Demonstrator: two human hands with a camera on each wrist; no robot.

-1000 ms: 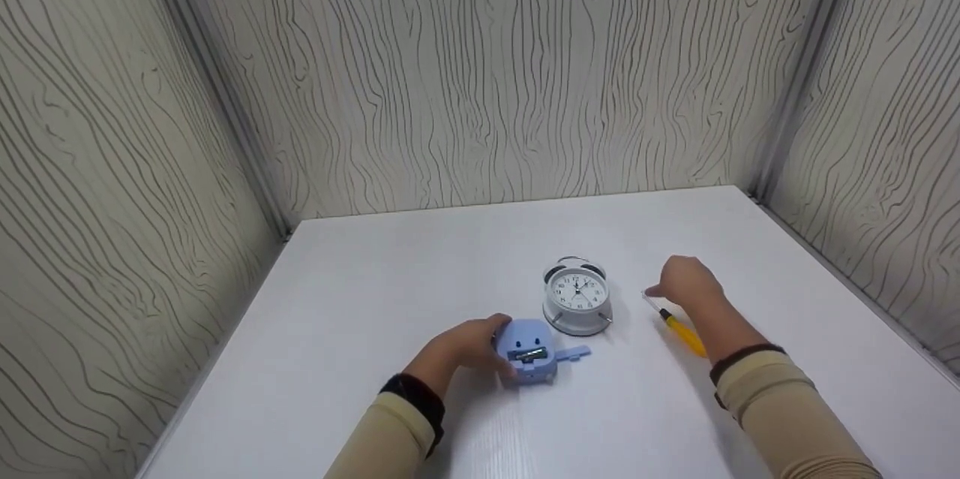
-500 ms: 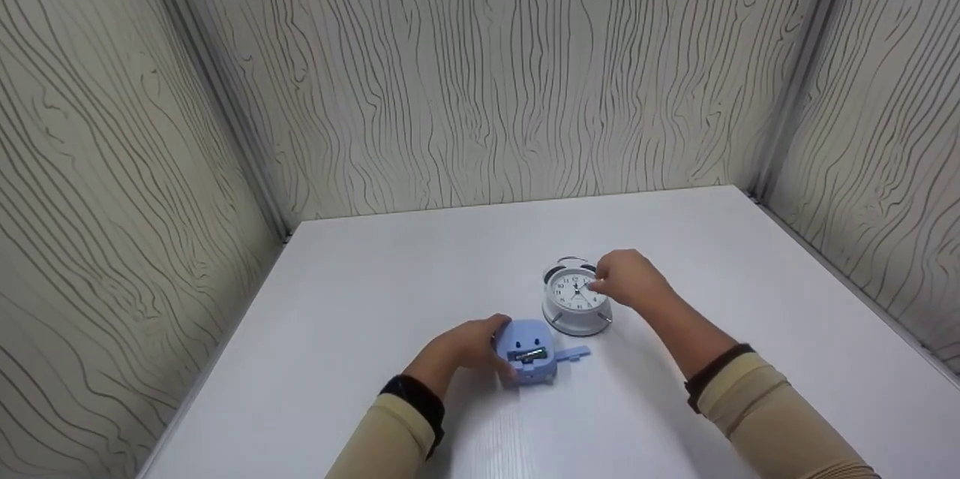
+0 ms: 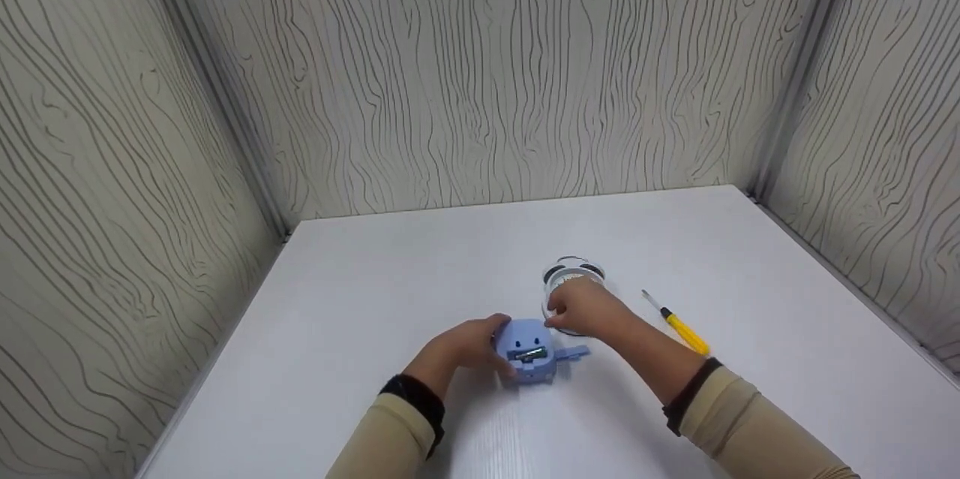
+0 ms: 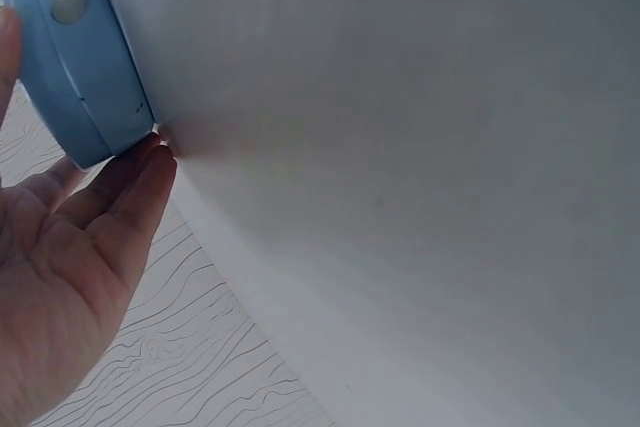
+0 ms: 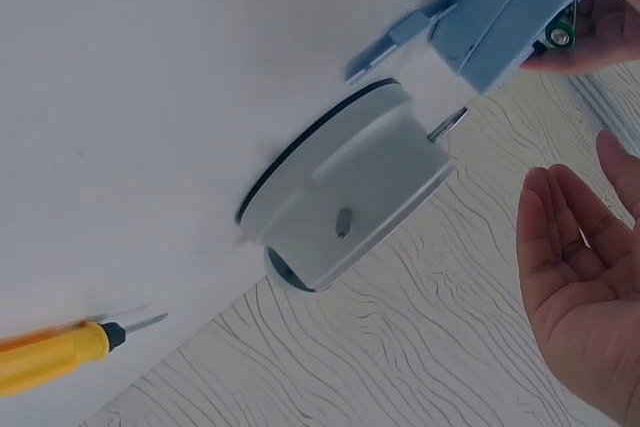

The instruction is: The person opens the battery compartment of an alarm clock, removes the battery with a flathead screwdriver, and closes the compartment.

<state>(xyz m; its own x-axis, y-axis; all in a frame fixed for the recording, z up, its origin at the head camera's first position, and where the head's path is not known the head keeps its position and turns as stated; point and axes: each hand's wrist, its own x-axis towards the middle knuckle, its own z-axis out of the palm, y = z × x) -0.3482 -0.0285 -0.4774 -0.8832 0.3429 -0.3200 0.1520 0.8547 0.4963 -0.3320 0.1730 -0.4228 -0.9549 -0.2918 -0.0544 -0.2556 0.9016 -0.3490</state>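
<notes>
My left hand point(image 3: 466, 344) grips a small light-blue device point(image 3: 525, 330) by its left side, thumb on the near edge and fingers on the far one. An open compartment on top shows a battery point(image 3: 534, 353), whose green end appears in the right wrist view. A narrow blue cover point(image 3: 574, 353) sticks out at the device's right. My right hand point(image 3: 589, 308), fingers loosely bent and holding nothing, is over a white twin-bell alarm clock point(image 5: 350, 177). In the head view it hides most of the clock's dial; its fingertips are near the device's upper right corner.
A yellow-handled screwdriver point(image 3: 684, 330) lies on the white table point(image 3: 390, 276) right of the clock, its tip pointing away. Wood-grain-patterned panels point(image 3: 480, 73) enclose the table at the back and sides.
My right hand has moved left from beside the screwdriver, across the clock, toward the blue device. The left hand and the device have stayed in place.
</notes>
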